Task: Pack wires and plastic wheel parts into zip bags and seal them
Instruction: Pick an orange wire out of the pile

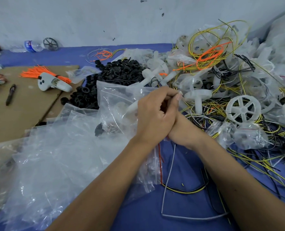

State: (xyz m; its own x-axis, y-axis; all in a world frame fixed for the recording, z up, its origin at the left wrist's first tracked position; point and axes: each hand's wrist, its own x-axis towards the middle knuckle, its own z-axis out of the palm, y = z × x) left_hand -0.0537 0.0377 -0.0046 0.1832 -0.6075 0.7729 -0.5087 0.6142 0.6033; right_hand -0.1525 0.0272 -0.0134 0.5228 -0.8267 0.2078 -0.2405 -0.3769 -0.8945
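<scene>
A clear zip bag [116,100] with a white plastic part [132,106] inside stands in the middle of the blue mat. My left hand [152,114] lies over it, and its curled fingers pinch the bag's right edge at the fingertips. My right hand [180,129] is tucked under the left hand, so its fingers are hidden. Right of the hands lies a heap of yellow, black and orange wires [218,52], tangled with white spoked wheels [243,109] and filled bags. A white wire [169,172] and a black-yellow wire [185,191] lie on the mat between my forearms.
Several empty zip bags [55,155] are spread at the lower left. A pile of black rings [120,72] sits behind the held bag. On the cardboard [21,105] at the left lie a white controller [52,81], orange ties [38,71] and a pen [10,95]. A water bottle [31,46] lies by the wall.
</scene>
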